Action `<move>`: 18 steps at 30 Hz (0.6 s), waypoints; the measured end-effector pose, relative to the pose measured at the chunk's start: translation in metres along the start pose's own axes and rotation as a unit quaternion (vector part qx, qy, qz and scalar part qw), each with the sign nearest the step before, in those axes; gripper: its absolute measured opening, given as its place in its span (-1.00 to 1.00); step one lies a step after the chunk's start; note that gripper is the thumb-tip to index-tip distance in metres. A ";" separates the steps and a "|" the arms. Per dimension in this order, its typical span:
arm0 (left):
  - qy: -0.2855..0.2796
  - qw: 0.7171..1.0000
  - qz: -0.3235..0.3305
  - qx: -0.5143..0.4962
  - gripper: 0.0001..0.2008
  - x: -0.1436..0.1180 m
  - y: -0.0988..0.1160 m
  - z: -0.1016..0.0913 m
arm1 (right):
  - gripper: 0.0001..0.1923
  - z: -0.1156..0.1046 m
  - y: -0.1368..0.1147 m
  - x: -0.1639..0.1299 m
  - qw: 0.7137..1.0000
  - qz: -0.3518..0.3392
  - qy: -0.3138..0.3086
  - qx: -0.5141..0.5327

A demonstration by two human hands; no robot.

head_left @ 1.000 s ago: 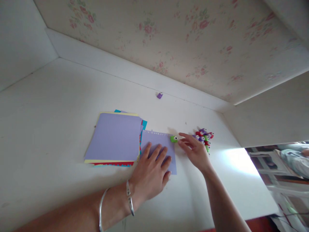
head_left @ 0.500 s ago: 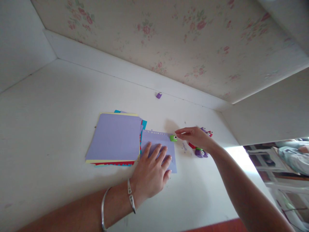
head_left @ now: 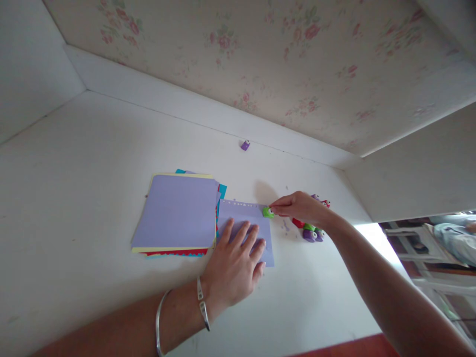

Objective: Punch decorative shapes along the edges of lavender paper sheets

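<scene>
A lavender sheet of paper (head_left: 243, 210) lies on the white surface, with a row of small punched holes along its top edge. My left hand (head_left: 238, 263) rests flat on it, fingers spread. At the sheet's top right corner sits a small green craft punch (head_left: 267, 212) with a white, eye-like button. My right hand (head_left: 297, 207) pinches this punch from the right, thumb and fingers at its button. Beneath and beyond my right hand lie several other punches, including a purple one (head_left: 309, 235) and a red one (head_left: 298, 223), partly hidden.
Left of the sheet lies a stack of coloured paper (head_left: 174, 210), lavender on top. One purple punch (head_left: 245, 145) stands apart near the back wall edge. Small paper bits (head_left: 285, 225) are scattered right of the sheet. Floral wallpaper (head_left: 223, 59) covers the back wall.
My right fingertips have closed in on the green punch, which stays at the sheet's corner. My left hand remains flat on the paper. The view has shifted slightly.
</scene>
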State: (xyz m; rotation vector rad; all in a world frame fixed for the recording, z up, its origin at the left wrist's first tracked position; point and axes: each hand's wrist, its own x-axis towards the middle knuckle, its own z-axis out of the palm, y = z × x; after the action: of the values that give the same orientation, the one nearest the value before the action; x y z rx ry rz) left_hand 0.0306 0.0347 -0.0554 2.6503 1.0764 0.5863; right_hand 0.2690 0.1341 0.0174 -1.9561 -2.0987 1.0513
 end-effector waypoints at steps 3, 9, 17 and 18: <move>-0.002 1.000 -0.001 0.000 -0.56 0.000 0.000 0.001 | -0.79 0.001 -0.002 0.000 0.999 0.039 -0.008 0.010; 0.000 1.000 -0.003 0.001 -0.56 -0.001 0.000 0.002 | -0.80 0.000 -0.001 0.002 0.998 0.053 -0.009 -0.012; -0.002 1.000 0.000 0.000 -0.55 0.000 0.000 0.000 | -0.72 -0.002 -0.001 0.002 0.999 0.027 -0.009 0.037; -0.003 1.000 -0.001 -0.001 -0.55 0.000 0.000 0.000 | -0.71 -0.003 -0.004 0.001 0.999 0.037 -0.014 0.009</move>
State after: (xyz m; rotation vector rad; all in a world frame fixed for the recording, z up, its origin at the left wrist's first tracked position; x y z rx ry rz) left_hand 0.0310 0.0344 -0.0556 2.6479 1.0770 0.5783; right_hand 0.2667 0.1366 0.0213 -2.0371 -2.0377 1.1133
